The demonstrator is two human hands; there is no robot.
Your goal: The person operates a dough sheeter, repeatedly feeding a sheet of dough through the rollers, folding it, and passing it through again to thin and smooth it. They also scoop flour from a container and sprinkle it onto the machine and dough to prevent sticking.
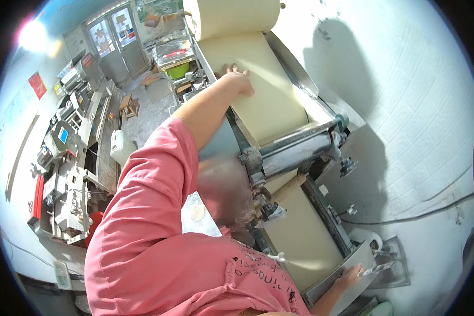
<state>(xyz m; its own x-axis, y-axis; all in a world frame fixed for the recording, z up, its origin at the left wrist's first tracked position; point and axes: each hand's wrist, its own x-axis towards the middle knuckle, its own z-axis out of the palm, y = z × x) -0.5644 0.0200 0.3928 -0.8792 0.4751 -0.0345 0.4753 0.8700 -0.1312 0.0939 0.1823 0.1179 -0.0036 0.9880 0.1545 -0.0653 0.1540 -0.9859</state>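
My left hand (239, 81) lies palm down with fingers apart on a wide, pale yellow dough sheet (260, 91). This sheet runs down from a large dough roll (237, 17) into the metal rollers (296, 154) of a sheeting machine. Below the rollers, a second stretch of dough sheet (304, 233) lies in a lower channel with dark side rails. My right hand (351, 275) is at the lower right, by the curved metal end plate (331, 272) of that channel. A thin, whitish bar (379, 268) extends from its fingers; whether the hand grips it is unclear.
A toothed adjusting knob (347, 166) sticks out at the rollers' right end. A cable (410, 220) runs along the white wall. More machines (69, 205) line the left wall, near a white jerrycan (121, 146) and a wooden stool (129, 106). A bench (173, 51) stands farther back.
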